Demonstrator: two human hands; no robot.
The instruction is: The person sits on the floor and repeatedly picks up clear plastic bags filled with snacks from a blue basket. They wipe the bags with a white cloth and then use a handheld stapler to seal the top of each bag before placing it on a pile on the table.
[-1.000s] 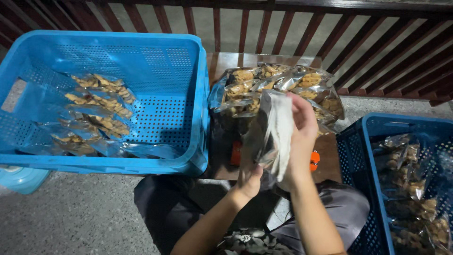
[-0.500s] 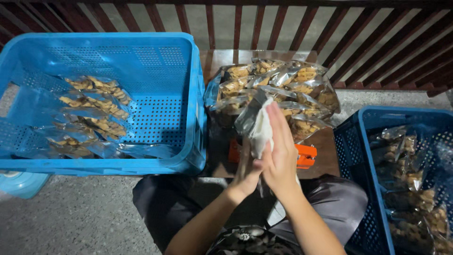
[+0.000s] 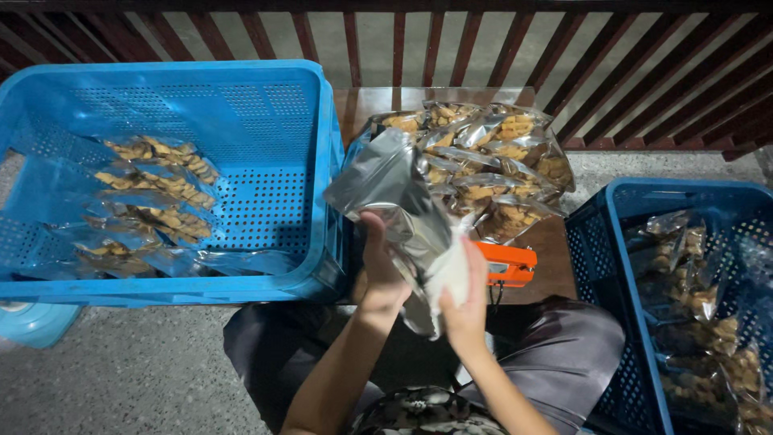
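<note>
From the head camera, looking down over the person's lap: both hands are raised over a small brown wooden table [image 3: 451, 101], working a crinkled silver foil pouch [image 3: 394, 197] held tilted between them, its upper end fanned out toward the left; the left hand [image 3: 378, 270] has its fingers curled round the pouch's lower left edge, clamped on the foil; the right hand [image 3: 465, 294] grips the lower right part, where a white patch of the pouch or a cloth [image 3: 447, 278] shows, though which it is I cannot tell at this angle; its fingers are closed on it too.

Just behind the pouch lies a heap of clear and silver bags filled with tan biscuit pieces [image 3: 491, 169]; an orange and black hand tool [image 3: 506, 264], perhaps a sealer, sits on the table beside the right hand.

To the left stands a large pale-blue perforated plastic crate [image 3: 266, 105] with several filled bags laid flat in it [image 3: 153, 201]; to the right, a darker blue plastic crate [image 3: 592, 242] holds more of them [image 3: 692, 314].

The pouch looks light, thin and slippery, easily creased; I judge it best pinched at its edges, gently, since the contents seem brittle.
</note>
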